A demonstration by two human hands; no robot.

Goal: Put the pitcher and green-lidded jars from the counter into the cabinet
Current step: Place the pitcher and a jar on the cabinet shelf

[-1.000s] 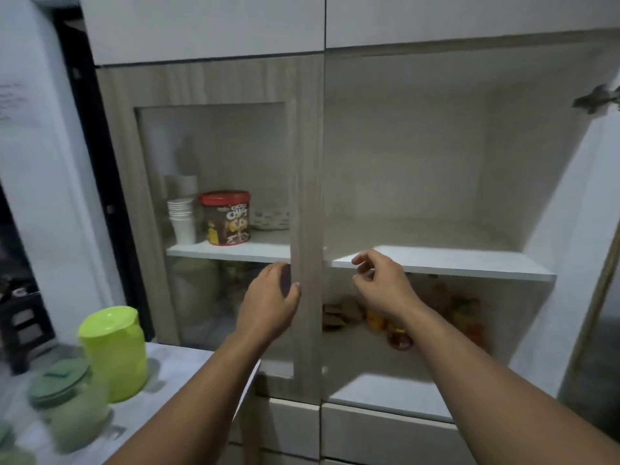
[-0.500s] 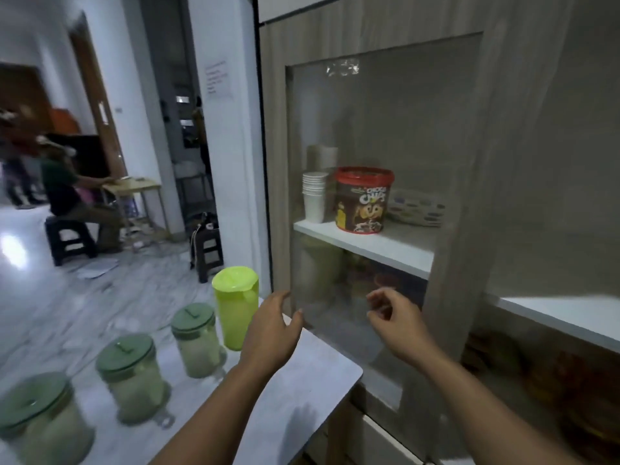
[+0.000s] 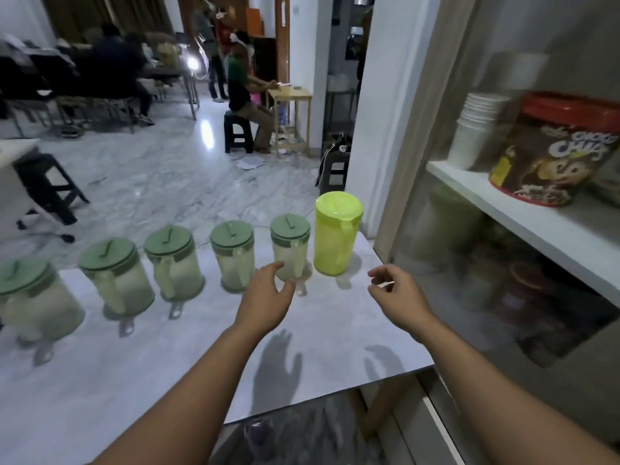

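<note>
Head view: both hands hover empty over the counter (image 3: 188, 374), left hand (image 3: 268, 298) loosely open before the jars (image 3: 231, 255), right hand (image 3: 397, 297) half-curled near the yellow-green pitcher (image 3: 337, 234), beside the cabinet (image 3: 422, 105).

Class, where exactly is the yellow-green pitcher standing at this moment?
In the head view, the yellow-green pitcher stands upright at the right end of the row on the counter, just right of the nearest green-lidded jar and beside the cabinet.

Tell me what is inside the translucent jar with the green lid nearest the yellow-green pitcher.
The translucent jar looks pale and cloudy; its contents cannot be identified. The left hand covers its lower left part.
</note>
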